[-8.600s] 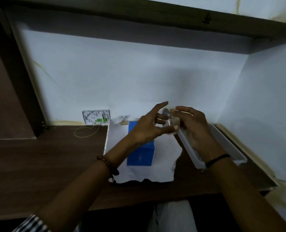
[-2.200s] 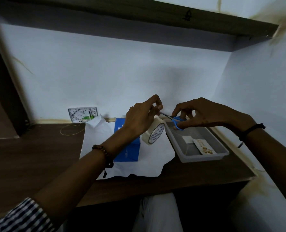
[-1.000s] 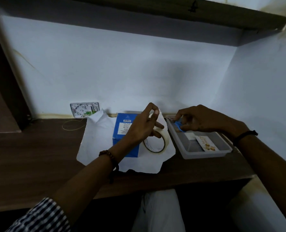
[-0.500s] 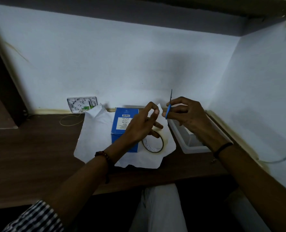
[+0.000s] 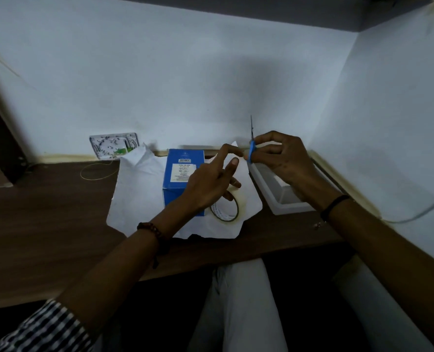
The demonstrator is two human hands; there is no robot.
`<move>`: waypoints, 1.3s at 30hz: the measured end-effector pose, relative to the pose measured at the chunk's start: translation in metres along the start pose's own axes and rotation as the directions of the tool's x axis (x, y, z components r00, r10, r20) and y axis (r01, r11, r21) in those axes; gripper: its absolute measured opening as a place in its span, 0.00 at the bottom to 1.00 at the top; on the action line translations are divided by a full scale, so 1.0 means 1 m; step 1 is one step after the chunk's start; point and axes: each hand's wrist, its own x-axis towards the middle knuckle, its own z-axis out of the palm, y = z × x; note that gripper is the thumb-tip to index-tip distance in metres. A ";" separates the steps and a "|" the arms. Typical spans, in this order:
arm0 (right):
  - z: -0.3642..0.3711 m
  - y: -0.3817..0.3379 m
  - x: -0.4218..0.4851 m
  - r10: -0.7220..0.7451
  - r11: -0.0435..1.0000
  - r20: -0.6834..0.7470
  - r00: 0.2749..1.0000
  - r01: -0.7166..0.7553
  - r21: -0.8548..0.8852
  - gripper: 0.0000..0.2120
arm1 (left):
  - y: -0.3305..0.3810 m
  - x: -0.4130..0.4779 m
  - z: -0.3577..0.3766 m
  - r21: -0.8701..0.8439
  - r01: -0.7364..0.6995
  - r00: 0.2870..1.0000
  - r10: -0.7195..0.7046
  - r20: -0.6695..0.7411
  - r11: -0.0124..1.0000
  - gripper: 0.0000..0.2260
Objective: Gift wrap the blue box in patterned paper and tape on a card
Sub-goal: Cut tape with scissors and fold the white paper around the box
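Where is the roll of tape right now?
In the head view, the roll of tape sits on the white paper in the middle of the desk, just right of the blue box and partly under the left hand.

The one camera rides on my head, looking forward and down over the desk (image 5: 45, 224) to the back wall (image 5: 185, 72), which fills the frame from 10 to 2 o'clock. It sits close: my forearms cross the frame from 7 and 4 o'clock, my left hand (image 5: 208, 184) and right hand (image 5: 282, 156) meet just above centre, and my leg (image 5: 241, 301) shows at 6. The wide lens also catches the side wall (image 5: 401, 123) at 3 and the underside of a shelf (image 5: 261, 6) at 1.
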 end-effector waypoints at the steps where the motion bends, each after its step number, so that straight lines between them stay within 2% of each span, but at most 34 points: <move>1: -0.003 0.000 -0.003 0.015 1.000 -0.010 1.000 -0.014 0.015 0.13 | 0.000 -0.001 0.001 0.038 -0.017 1.000 0.017 0.009 0.999 0.18; 6: -0.018 0.006 -0.009 0.115 0.989 -0.144 0.983 -0.100 0.112 0.16 | 0.001 -0.005 0.007 0.151 -0.127 0.990 0.116 0.083 0.980 0.25; 9: -0.024 0.008 -0.009 0.176 0.971 -0.161 0.971 -0.145 0.190 0.16 | 0.002 -0.005 0.007 0.232 -0.167 0.981 0.138 0.137 0.958 0.34; 13: -0.026 0.009 -0.011 0.164 0.968 -0.181 0.970 -0.123 0.219 0.16 | 0.003 -0.005 0.006 0.289 -0.175 0.975 0.125 0.181 0.941 0.45; 16: -0.031 0.010 -0.011 0.150 0.958 -0.217 0.965 -0.088 0.272 0.14 | 0.002 -0.006 0.005 0.257 -0.159 0.979 0.119 0.166 0.953 0.49; 18: -0.039 0.012 -0.010 0.186 0.955 -0.161 0.969 -0.140 0.260 0.14 | -0.002 -0.006 0.001 0.208 -0.141 0.983 0.112 0.143 0.968 0.51; 20: -0.044 0.017 -0.013 0.292 0.947 -0.006 0.956 -0.288 0.139 0.14 | -0.006 -0.008 -0.005 0.143 -0.117 0.985 0.096 0.141 0.983 0.51; 23: -0.040 0.038 -0.022 0.492 0.871 0.162 0.856 -0.484 -0.085 0.12 | -0.007 -0.010 -0.010 0.078 -0.067 0.989 0.056 0.138 0.995 0.52; 25: -0.034 0.056 -0.028 0.546 0.834 0.158 0.823 -0.517 -0.192 0.08 | -0.006 -0.010 -0.011 0.063 -0.040 0.990 0.031 0.140 0.997 0.52; 28: -0.029 0.074 -0.034 0.566 0.805 0.183 0.804 -0.491 -0.333 0.03 | -0.006 -0.009 -0.012 0.057 -0.029 0.987 0.020 0.160 0.998 0.53; 31: -0.027 0.078 -0.040 0.576 0.775 0.212 0.789 -0.446 -0.447 0.04 | -0.006 -0.008 -0.013 0.055 -0.026 0.987 0.017 0.161 0.998 0.52; 33: -0.028 0.080 -0.044 0.589 0.770 0.235 0.773 -0.448 -0.455 0.04 | -0.005 -0.008 -0.013 0.064 -0.022 0.987 0.012 0.160 0.998 0.51; 35: -0.035 0.079 -0.044 0.596 0.788 0.260 0.760 -0.490 -0.373 0.04 | -0.004 -0.008 -0.012 0.071 -0.022 0.985 0.010 0.172 0.997 0.51; 39: -0.058 0.064 -0.033 0.552 0.833 0.310 0.774 -0.500 -0.237 0.10 | -0.006 -0.009 -0.013 0.075 -0.024 0.987 0.012 0.160 0.997 0.51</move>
